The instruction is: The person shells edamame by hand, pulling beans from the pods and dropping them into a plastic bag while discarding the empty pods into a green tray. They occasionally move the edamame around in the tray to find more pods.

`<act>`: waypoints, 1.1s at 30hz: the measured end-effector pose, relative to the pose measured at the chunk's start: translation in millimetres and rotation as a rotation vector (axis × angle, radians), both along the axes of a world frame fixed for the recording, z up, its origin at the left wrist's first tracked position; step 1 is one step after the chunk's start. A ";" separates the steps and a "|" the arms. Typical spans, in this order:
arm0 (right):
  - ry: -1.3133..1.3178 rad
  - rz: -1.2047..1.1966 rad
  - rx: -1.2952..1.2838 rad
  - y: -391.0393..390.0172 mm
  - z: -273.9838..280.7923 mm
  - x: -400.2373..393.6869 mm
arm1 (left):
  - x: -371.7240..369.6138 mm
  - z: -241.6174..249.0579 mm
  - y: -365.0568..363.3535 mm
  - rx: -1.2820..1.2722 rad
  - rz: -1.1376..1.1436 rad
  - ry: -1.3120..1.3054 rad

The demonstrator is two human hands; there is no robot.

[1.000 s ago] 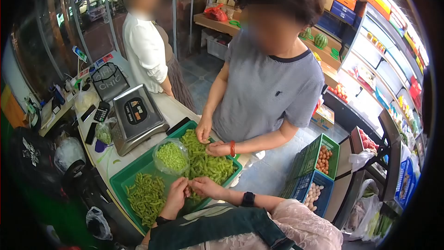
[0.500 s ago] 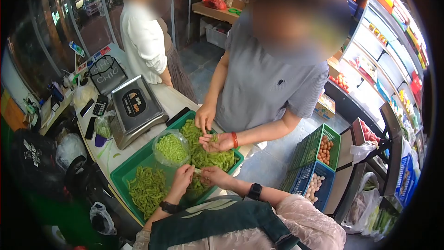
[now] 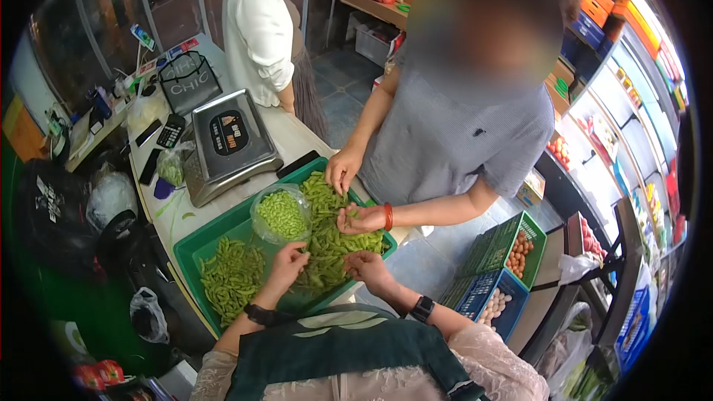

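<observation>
A green plastic tray (image 3: 191,252) holds a heap of edamame pods (image 3: 338,249) on the right and another pile of pods (image 3: 232,282) at the left. Between them, toward the far side, stands a clear plastic bag (image 3: 257,224) filled with shelled green beans (image 3: 281,214). My left hand (image 3: 287,266) is closed in a pinch just below the bag; whatever its fingertips hold is too small to make out. Over the near edge of the right heap, my right hand (image 3: 368,269) has curled fingers, their contents hidden. The two hands are apart.
Across the tray, a co-worker's hands (image 3: 355,204) hover over the pods. A metal scale (image 3: 232,141) and a calculator (image 3: 171,131) sit on the counter. Another person (image 3: 260,37) stands behind. Egg crates (image 3: 483,282) are at right.
My hands have separated from a pale thing stretched between them; the right has gone toward the pods, the left stays near the bag. The camera view has shifted slightly.
</observation>
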State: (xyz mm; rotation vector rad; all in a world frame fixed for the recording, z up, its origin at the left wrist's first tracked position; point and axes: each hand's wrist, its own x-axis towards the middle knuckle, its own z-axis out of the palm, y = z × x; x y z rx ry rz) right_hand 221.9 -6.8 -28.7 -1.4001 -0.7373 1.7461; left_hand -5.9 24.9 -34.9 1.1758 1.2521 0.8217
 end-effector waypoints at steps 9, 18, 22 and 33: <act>0.089 0.112 -0.087 -2.0 29.6 -20.0 | -136.6 -10.5 -27.5 0.034 0.494 -0.045; 0.227 0.328 -0.045 2.5 36.1 -55.2 | -205.6 -59.2 -25.8 0.123 0.591 0.681; 0.144 0.421 -0.023 2.9 -0.1 -56.3 | -201.2 -70.1 -3.4 0.245 0.402 0.900; -0.015 0.299 0.008 -8.8 5.0 -66.9 | -164.1 -72.2 48.2 0.140 0.170 1.179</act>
